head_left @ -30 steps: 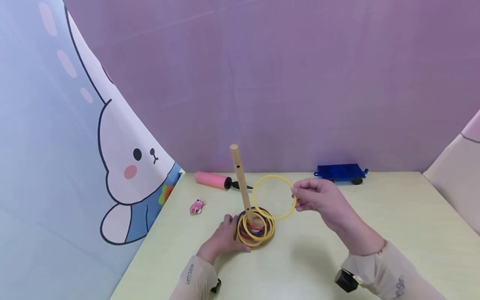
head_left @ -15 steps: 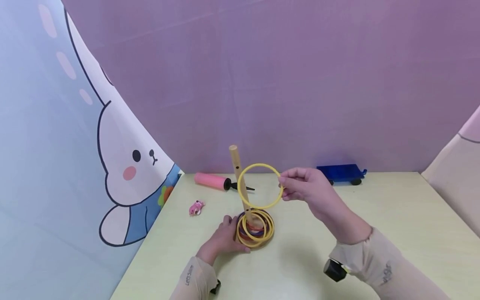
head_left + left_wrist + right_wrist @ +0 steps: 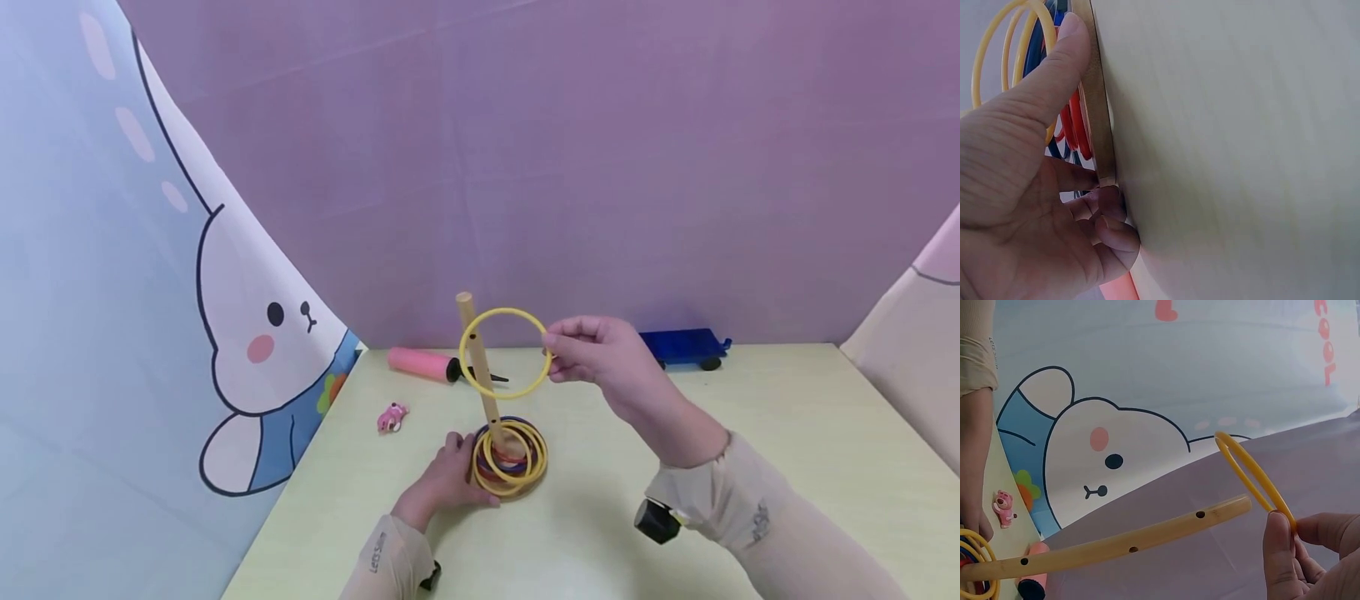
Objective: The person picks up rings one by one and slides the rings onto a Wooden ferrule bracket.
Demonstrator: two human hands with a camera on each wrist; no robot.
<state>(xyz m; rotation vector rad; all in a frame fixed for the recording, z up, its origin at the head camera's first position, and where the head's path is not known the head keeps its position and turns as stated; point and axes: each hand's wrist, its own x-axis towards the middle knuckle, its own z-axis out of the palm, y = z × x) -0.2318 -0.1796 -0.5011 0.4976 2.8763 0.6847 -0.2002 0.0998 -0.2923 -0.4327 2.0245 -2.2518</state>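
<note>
A wooden ring-toss stand (image 3: 486,392) rises upright from a round base, with holes along its post. Yellow, red and blue rings (image 3: 528,467) lie stacked around its foot. My left hand (image 3: 447,479) grips the edge of the wooden base (image 3: 1100,106), thumb on top and fingers curled beside it. Between thumb and fingertips, my right hand (image 3: 600,354) pinches a yellow ring (image 3: 504,397) by its right side. The ring overlaps the upper post in the head view. In the right wrist view, the held ring (image 3: 1260,472) is just beyond the post's top end, not around it.
Behind the stand lies a pink hand pump (image 3: 420,364) with a black nozzle. A small pink bear figure (image 3: 392,417) is left of it. At the back right, my right hand partly covers a blue toy wagon (image 3: 684,346). A purple backdrop (image 3: 600,167) borders the table.
My right hand has carried the yellow ring up and to the left, from beside the stack to the upper post. My left hand stays on the base.
</note>
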